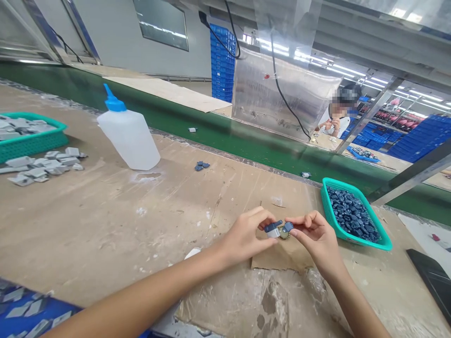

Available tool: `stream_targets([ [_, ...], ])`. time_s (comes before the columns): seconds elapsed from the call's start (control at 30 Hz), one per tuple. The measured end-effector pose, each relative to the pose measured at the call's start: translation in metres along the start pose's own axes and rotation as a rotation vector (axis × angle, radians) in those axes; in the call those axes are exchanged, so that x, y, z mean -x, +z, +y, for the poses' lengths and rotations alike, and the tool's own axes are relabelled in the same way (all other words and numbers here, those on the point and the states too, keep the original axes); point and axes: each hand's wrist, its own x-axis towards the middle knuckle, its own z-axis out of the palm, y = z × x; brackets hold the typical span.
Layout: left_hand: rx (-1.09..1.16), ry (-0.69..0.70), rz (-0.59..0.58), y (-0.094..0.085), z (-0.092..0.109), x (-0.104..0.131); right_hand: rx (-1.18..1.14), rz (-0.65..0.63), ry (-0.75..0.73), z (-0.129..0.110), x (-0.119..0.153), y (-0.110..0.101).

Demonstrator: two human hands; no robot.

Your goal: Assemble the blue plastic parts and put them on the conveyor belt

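My left hand is closed on a small part, dark blue on top and pale grey below. Between thumb and fingers, my right hand pinches a small dark blue piece. A round, yellowish cap-like object with a ridged edge sits between the two parts, partly hidden by them. Right of my hands is a green basket full of dark blue pieces. A brown paper piece lies beneath my hands.
A white bottle with a blue nozzle stands left of centre. Grey pieces lie by another green basket. Small blue pieces rest mid-table. A green belt runs behind, with a person beyond. A black object is right.
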Motion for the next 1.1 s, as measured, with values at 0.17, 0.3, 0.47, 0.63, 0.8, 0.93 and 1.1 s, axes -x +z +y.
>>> stream_targets([
  [0.17, -0.028, 0.057, -0.002, 0.004, 0.005, 0.004, -0.070, -0.006, 0.054, 0.000, 0.004, 0.007],
  [0.3, -0.085, 0.106, 0.082, 0.006, 0.004, 0.006, -0.039, 0.026, 0.021, 0.001, 0.010, 0.014],
  [0.47, -0.178, 0.231, 0.186, 0.008, 0.008, 0.008, -0.034, 0.012, 0.011, -0.006, 0.012, 0.013],
  [0.63, -0.275, 0.461, 0.265, 0.009, 0.016, 0.010, -0.165, -0.282, 0.198, -0.014, 0.013, 0.003],
  [0.8, -0.189, 0.493, 0.265, 0.014, 0.020, 0.011, -0.415, -0.455, 0.409, -0.018, 0.018, 0.001],
  [0.93, -0.181, 0.459, 0.309, 0.018, 0.038, 0.005, -0.423, -0.334, 0.363, -0.028, 0.023, 0.001],
  [1.1, -0.256, 0.506, 0.063, 0.014, 0.047, -0.029, -0.032, -0.271, 0.116, -0.041, 0.009, -0.027],
])
